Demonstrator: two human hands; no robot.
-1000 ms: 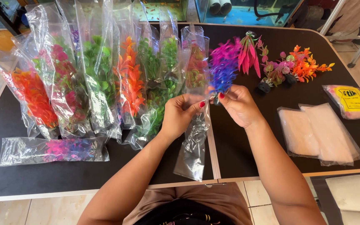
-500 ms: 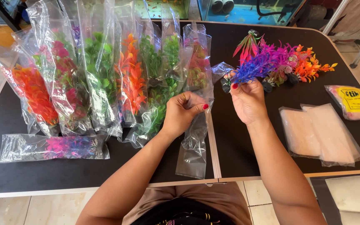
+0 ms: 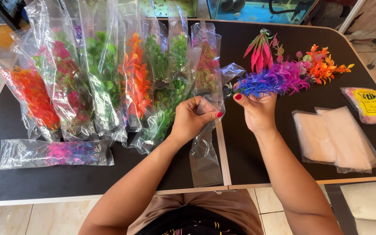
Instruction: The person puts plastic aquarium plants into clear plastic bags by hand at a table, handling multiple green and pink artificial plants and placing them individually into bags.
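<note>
Lying on the black table point(image 3: 283, 143), bagged plants point(image 3: 105, 82) are seen at the left. A clear bag point(image 3: 205, 148) is pinched by the left hand point(image 3: 194, 119). A blue-purple plant point(image 3: 270, 82) (plastic) is gripped by the right hand point(image 3: 257, 111), above the table.

Support surface: black table point(image 3: 283, 161) with a pale edge strip, a seam running front to back near the middle. On the left half lies a fanned row of clear bags holding plastic plants point(image 3: 105, 82) (orange, pink, green), overlapping one another. In front of them, one bagged pink-purple plant point(image 3: 55, 153) lies flat, apart from the row. On the right half: unbagged plastic plants point(image 3: 323, 65) near the far edge, a stack of flat pale packets point(image 3: 336, 139), and a small packet with a yellow label point(image 3: 368, 103) just beside the right edge.
</note>
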